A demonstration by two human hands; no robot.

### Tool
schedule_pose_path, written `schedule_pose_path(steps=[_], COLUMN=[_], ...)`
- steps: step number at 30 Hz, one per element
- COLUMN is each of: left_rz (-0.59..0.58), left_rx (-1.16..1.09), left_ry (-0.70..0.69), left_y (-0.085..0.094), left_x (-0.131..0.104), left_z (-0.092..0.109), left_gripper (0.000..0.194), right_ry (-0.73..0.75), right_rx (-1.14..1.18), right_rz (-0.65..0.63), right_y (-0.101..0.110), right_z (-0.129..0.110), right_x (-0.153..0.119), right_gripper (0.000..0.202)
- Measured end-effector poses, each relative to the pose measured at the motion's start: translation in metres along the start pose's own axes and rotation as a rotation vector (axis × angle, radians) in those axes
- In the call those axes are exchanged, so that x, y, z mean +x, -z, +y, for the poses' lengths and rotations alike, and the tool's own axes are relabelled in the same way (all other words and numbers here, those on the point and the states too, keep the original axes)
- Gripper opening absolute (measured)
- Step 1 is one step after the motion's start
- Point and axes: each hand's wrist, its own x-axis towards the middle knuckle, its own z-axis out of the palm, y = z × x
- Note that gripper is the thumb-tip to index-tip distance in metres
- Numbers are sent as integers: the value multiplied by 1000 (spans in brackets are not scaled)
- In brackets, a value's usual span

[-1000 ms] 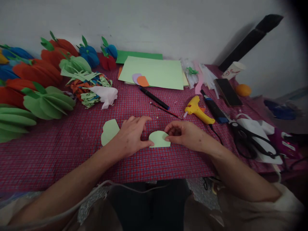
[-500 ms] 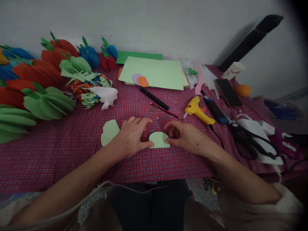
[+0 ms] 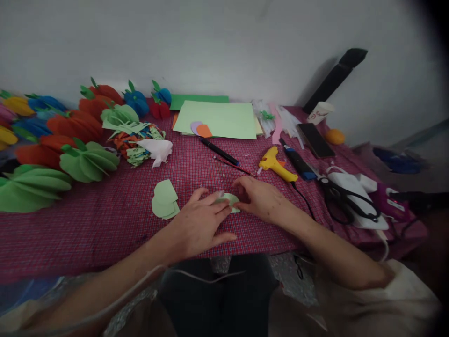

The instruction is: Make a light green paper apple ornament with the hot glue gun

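A small light green paper piece [image 3: 234, 202] with a rounded top lies on the table in front of me, partly hidden by my fingers. My left hand [image 3: 203, 222] is laid flat over its left part, fingers stretched and thumb spread toward me. At the right edge of the piece, my right hand [image 3: 257, 199] has its fingers curled and its thumb against the paper. More light green paper cut-outs [image 3: 164, 199] overlap in a small pile left of my left hand.
Finished paper pumpkins [image 3: 89, 161] crowd the left, beside paper scraps [image 3: 136, 147]. Behind my hands lie paper sheets [image 3: 224, 119], a black pen [image 3: 219, 150] and a yellow glue gun [image 3: 277, 164]. Black scissors [image 3: 345, 201], a phone [image 3: 316, 140] and a paper cup [image 3: 321, 112] are rightward.
My left hand has moved from the piece's left edge to lie flat across it. My right hand stays at the right edge. The whole view has shifted slightly.
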Motion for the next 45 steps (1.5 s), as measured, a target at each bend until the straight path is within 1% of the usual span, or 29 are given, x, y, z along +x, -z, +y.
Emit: schedule_pose_path(steps=[2,4,5,8,11,15,18,20,24,27,30,33,36,39,42,45], left_rz=[9,16,17,14,9,8,10,9,17,43,82,117,81,34,-8,-24], left_rx=[12,19,22,28,36,37,38,40,55,78,114,153,175,172,154,160], left_ry=[20,37,41,39,38,41,52,62,85,122,147,177,201,203,211,216], left_y=[-3,-5,-6,-7,-8,-8,-7,-5,-2,1,1,-4,-12,-17,-15,-9], left_x=[-4,-8,-9,-11,-13,-16,-18,-20,-25,-30,-30,-27,-25,-27,-28,-26], left_z=[5,8,8,8,7,6,7,9,14,17,19,19,18,15,15,16], left_gripper=[60,64,65,69,70,69,68,68,67,61,58,62,72,76,76,74], right_ry=[31,117,172,303,350,301,273,281,318,334,311,272,273,279,269,273], right_rx=[-6,-7,-14,-94,-201,-333,-397,-412,-401,-372,-339,-308,-291,-271,-225,-192], right_rz=[9,6,4,12,-9,-4,22,23,-3,-2,25,59,30,-4,-7,-19], right_y=[2,5,6,7,2,-3,-2,-1,1,2,1,-2,-7,-12,-12,-6], right_z=[-1,-2,-3,-7,-12,-19,-25,-27,-26,-24,-26,-31,-34,-33,-31,-29], right_x=[-2,-8,-12,-27,-40,-49,-53,-54,-54,-55,-57,-58,-57,-56,-57,-55], right_gripper=[30,17,14,24,27,29,30,31,31,33,36,39,40,41,42,44])
